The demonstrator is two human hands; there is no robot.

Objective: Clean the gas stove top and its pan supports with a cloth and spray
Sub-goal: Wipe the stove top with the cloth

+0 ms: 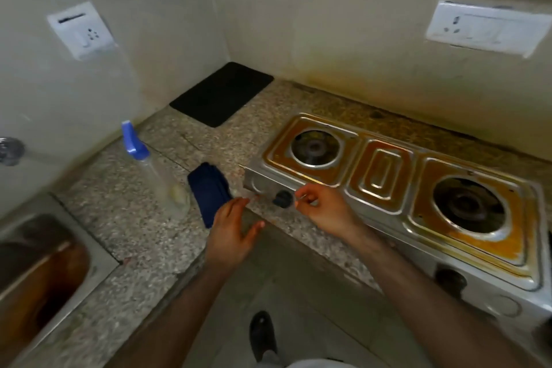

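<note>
Speckled granite makes up the counter point(143, 236), which runs from a steel sink point(38, 272) at the left to the wall corner at the back. On its right part sits the stove point(385, 176), a two-burner steel top with brown-orange grime ringing both burner wells and the raised panel between them; no pan supports sit on it. A black mat point(222, 92) lies flat in the back corner, well apart from the stove. A spray bottle point(155, 170), clear with a blue trigger head, stands near the sink end of the counter. Just beside it, between bottle and stove, lies the folded dark blue cloth point(210, 191).

Both bare forearms reach in from below. The left hand point(231, 233) hovers over the counter edge with fingers straight and spread, its tips just over the near end of the cloth, holding nothing. The right hand point(324, 207) is at the stove's front face, fingers loosely curled, fingertips close to the black knob point(282, 199) at the stove's left end; it seems to hold nothing, and contact with the knob is unclear.
</note>
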